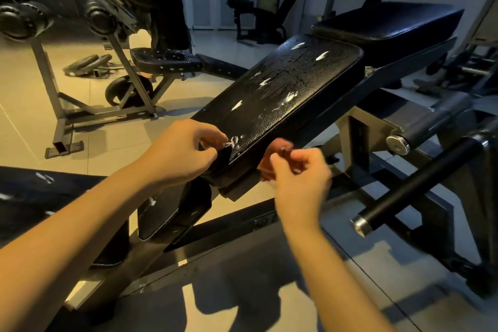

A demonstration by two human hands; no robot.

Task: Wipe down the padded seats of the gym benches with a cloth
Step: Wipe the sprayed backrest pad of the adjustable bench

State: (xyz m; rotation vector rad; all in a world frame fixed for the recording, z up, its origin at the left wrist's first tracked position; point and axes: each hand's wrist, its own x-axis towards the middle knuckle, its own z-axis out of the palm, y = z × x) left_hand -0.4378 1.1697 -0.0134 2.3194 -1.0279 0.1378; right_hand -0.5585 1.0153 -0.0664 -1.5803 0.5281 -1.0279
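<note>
A black padded seat (291,89) of a gym bench slopes up in the middle of the view, with wet patches and white foam streaks on it. Behind it lies the longer black back pad (390,24). My left hand (183,153) rests at the seat's near left corner, fingers curled against the pad edge beside a dab of foam. My right hand (299,175) pinches a small reddish-brown cloth (277,151) just under the seat's near right edge. Most of the cloth is hidden behind my fingers and the pad.
A black roller bar with a chrome end (404,186) juts out at the right. The bench's steel frame (188,245) runs across the tiled floor below. Another machine with a studded seat (164,59) and weight plates (86,65) stands at the left.
</note>
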